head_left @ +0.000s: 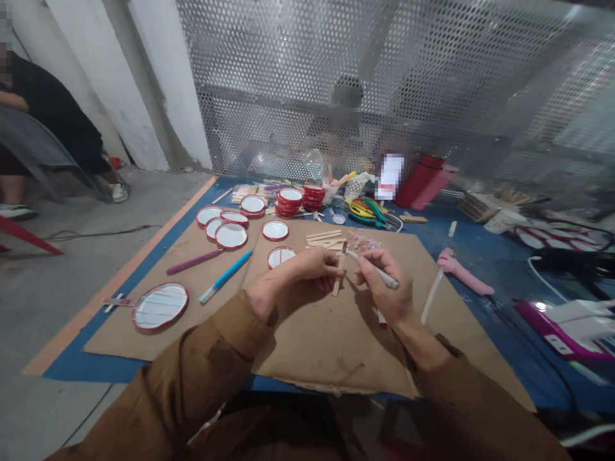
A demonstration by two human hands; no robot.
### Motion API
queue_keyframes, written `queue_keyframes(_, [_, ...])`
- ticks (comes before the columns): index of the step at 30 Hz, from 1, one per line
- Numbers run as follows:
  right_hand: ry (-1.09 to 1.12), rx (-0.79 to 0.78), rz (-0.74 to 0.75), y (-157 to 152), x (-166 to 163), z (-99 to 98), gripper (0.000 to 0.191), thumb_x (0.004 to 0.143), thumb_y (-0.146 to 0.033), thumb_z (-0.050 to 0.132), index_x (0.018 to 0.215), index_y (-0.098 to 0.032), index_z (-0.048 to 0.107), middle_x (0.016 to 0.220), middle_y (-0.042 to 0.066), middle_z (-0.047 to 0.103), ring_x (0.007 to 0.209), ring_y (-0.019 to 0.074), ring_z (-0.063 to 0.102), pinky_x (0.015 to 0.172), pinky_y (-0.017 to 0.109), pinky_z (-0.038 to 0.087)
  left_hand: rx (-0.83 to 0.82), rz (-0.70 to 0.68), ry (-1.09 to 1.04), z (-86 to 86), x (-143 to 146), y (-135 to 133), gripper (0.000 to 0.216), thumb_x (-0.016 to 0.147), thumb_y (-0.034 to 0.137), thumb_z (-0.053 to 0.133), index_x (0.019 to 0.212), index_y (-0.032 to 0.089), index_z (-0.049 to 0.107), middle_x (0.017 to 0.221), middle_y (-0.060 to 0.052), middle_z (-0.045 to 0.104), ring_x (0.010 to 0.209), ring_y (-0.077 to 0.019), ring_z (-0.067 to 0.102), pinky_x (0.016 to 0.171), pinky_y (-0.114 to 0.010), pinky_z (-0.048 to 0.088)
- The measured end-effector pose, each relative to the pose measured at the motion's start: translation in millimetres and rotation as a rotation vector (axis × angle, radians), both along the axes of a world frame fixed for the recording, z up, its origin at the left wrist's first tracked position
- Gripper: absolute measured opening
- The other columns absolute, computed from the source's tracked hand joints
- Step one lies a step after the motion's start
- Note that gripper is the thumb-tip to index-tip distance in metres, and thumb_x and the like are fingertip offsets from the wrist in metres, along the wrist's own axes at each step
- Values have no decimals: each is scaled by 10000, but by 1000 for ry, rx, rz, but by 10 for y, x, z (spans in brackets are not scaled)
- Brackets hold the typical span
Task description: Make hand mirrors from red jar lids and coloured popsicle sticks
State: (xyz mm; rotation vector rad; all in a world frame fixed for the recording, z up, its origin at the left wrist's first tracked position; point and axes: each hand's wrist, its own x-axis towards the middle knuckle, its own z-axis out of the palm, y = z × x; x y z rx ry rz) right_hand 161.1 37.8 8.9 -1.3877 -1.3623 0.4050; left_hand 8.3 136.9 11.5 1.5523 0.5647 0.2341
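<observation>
Pinched in my left hand (314, 267) is a wooden craft stick (337, 283), standing nearly upright in view with a dark red patch at its upper end. My right hand (391, 291) grips a light grey marker (387, 278), its tip at the stick's coloured end; whether it touches I cannot tell. Behind the hands, several plain craft sticks (324, 238) lie beside a pile of small colourful bits (366, 241). Close to my left wrist is a round white disc (281, 257) with a red rim and lines across it. A partly hidden red-ended item (382, 320) lies under my right hand.
Cardboard (307, 365) covers part of the blue table. At left lie red-rimmed discs (231, 235), a blue marker (225, 276), a purple marker (193, 262) and a lined disc with a handle (161, 307). A pink glue gun (464, 272) and purple power strip (552, 330) are at right.
</observation>
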Motion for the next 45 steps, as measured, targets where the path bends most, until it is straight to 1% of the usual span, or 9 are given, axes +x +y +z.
queue_keyframes(4, [-40,11,1,-15,-25,37,232,878,-424,592,859,-193,608,591,-30,607,495,121,567,507,236,443,-3,16,-5,6,-8,-9,268,769,359,732,698,145,586,495,50,576,443,-83,550,510,-202,460])
queue_keyframes(8, [-47,14,15,-19,-32,54,238,878,-425,591,843,-190,605,596,-28,605,500,120,562,508,235,443,-10,4,-2,15,-16,-13,194,822,272,673,708,136,593,509,32,589,455,-84,560,517,-197,465])
queue_keyframes(11, [-38,34,12,-21,-25,49,235,882,-423,586,848,-191,599,603,-29,605,499,117,563,513,235,447,19,-9,14,-18,-12,11,145,850,223,625,738,135,598,525,21,605,456,-88,569,508,-196,462])
queue_keyframes(15, [-62,0,27,-18,-23,40,230,891,-423,579,865,-196,598,607,-32,604,509,120,569,520,236,449,77,2,52,-99,-3,57,194,855,279,636,725,144,589,533,7,619,444,-105,576,490,-212,471])
queue_keyframes(19, [-57,3,9,-13,-32,49,236,893,-429,571,869,-196,598,595,-31,602,508,122,564,524,239,451,71,-10,49,-146,-1,78,204,871,301,632,745,146,594,539,7,630,455,-101,590,495,-205,486])
queue_keyframes(24, [-20,18,3,-10,-31,55,230,887,-428,582,869,-199,597,598,-37,603,502,117,565,513,230,451,35,-20,12,-118,-2,58,203,893,226,591,707,145,578,528,2,628,447,-97,589,495,-206,491])
queue_keyframes(30, [-30,16,14,-20,-38,70,233,891,-426,578,862,-196,599,605,-32,599,504,110,552,498,223,439,20,-10,17,-65,-3,36,241,852,316,666,709,140,583,515,4,623,443,-101,582,497,-212,487])
queue_keyframes(36, [-41,13,8,-10,-33,61,254,883,-449,586,869,-196,604,608,-28,609,511,124,573,509,236,449,70,-14,54,-59,-19,49,176,888,267,610,762,144,609,523,17,628,460,-94,591,499,-193,487])
queue_keyframes(45, [-21,16,17,-5,-29,46,230,884,-426,592,868,-197,601,622,-31,610,513,117,573,517,234,459,90,-30,83,-48,-6,65,158,860,244,617,739,144,597,520,27,613,453,-96,582,491,-190,473])
